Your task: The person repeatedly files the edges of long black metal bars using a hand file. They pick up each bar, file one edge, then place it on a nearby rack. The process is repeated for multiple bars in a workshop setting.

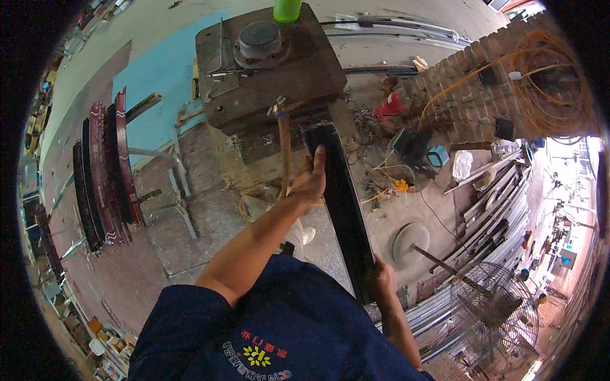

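Observation:
A long black metal profile (346, 203) slants from just in front of a brown metal machine (298, 70) down past my right side. My left hand (309, 179) grips its far part, with the thumb lying along the upper face and the other fingers hidden beneath. Lower down, my right hand (381, 279) is closed on the edge of the near end; its fingertips are mostly out of sight. The profile's far end sits close to the machine's front side, though I cannot tell whether they touch. A brown hose (284, 143) hangs from the machine beside my left hand.
A round cap (259, 39) and a green container (287, 9) sit on the machine. Several dark red and black profiles (105, 168) are racked at left. At right stand a wire fan (495, 314) on a round base (410, 244), stacked metal bars (495, 216) and a coiled orange hose (549, 82).

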`<state>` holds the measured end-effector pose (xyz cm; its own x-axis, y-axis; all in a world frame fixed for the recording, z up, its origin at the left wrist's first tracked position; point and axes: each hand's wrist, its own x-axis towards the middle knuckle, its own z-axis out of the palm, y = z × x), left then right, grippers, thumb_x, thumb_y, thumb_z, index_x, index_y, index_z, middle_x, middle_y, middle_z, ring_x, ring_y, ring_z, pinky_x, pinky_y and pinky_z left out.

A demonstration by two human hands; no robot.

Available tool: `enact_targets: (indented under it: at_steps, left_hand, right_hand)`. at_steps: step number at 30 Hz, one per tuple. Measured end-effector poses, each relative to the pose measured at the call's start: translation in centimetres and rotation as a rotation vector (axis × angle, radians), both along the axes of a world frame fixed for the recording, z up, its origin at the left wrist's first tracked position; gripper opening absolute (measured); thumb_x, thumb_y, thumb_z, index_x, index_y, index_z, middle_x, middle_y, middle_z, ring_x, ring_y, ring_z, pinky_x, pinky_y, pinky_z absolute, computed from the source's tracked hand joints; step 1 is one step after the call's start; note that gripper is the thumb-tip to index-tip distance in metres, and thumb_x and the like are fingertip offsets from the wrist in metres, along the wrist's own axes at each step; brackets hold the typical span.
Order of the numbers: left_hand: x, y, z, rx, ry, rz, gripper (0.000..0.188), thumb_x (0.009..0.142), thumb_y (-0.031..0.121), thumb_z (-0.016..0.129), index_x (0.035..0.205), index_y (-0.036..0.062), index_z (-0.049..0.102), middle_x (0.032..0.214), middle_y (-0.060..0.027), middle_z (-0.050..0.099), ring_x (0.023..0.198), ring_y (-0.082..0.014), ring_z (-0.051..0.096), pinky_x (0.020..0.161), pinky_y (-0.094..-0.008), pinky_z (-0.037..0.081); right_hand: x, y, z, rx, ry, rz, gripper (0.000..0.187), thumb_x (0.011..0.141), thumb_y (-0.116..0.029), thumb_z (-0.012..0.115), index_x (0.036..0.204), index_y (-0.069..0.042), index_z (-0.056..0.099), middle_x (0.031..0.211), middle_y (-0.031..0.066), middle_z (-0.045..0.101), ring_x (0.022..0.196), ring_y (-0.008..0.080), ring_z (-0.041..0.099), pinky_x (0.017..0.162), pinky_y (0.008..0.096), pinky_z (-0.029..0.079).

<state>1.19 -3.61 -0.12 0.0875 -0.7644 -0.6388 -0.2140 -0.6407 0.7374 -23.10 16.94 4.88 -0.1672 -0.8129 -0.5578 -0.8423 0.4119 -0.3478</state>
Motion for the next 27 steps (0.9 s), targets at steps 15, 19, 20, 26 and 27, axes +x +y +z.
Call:
enact_targets:
  at_steps: [15,19,20,26,27]
  left_hand:
    - [-0.4,0.1,0.3,-0.096,-0.029,-0.005,0.098,0.089,0.078,0.021,0.149,0.0008,0.028,0.151,-0.0253,0.032,0.142,-0.0370,0.029,0.115,-0.0402,0.023]
    - [-0.7,-0.2,-3.6,-0.181,0.001,0.063,0.088,0.093,0.070,0.026,0.148,0.0008,0.030,0.148,-0.0241,0.037,0.138,-0.0370,0.035,0.111,-0.0403,0.032]
    - [0.2,-0.2,-9.1,-0.406,0.068,-0.011,0.083,0.095,0.066,0.028,0.148,0.0020,0.030,0.147,-0.0229,0.039,0.136,-0.0375,0.037,0.108,-0.0409,0.034]
    - [-1.8,-0.3,-2.9,-0.288,-0.409,-0.097,0.078,0.096,0.064,0.024,0.135,0.0006,0.048,0.125,-0.0252,0.058,0.114,-0.0394,0.058,0.096,-0.0463,0.045]
    - [-2.1,0.1,-3.1,-0.304,-0.425,-0.047,0.080,0.096,0.066,0.023,0.132,0.0003,0.051,0.121,-0.0263,0.060,0.112,-0.0404,0.059,0.096,-0.0473,0.045]
  right_hand:
    - [-0.4,0.3,-0.6,0.007,0.006,0.050,0.035,0.085,-0.023,0.057,0.116,-0.006,0.063,0.095,0.0257,0.066,0.089,0.0423,0.064,0.074,0.0480,0.050]
    - [-1.8,0.9,-7.1,-0.082,-0.048,0.020,0.030,0.091,-0.026,0.053,0.111,-0.006,0.063,0.094,0.0256,0.066,0.088,0.0433,0.063,0.074,0.0484,0.049]
    - [-0.5,0.4,-7.8,-0.121,-0.082,0.041,0.030,0.093,-0.028,0.051,0.110,-0.005,0.062,0.094,0.0258,0.066,0.088,0.0436,0.063,0.075,0.0484,0.049]
    - [0.1,-0.9,-19.5,-0.284,-0.474,-0.112,0.050,0.099,-0.045,0.048,0.115,0.001,0.060,0.106,0.0237,0.065,0.097,0.0375,0.062,0.086,0.0430,0.047]
    - [-0.3,-0.4,-21.4,-0.342,-0.422,-0.104,0.047,0.098,-0.041,0.051,0.115,0.001,0.059,0.105,0.0223,0.065,0.095,0.0345,0.062,0.085,0.0413,0.047]
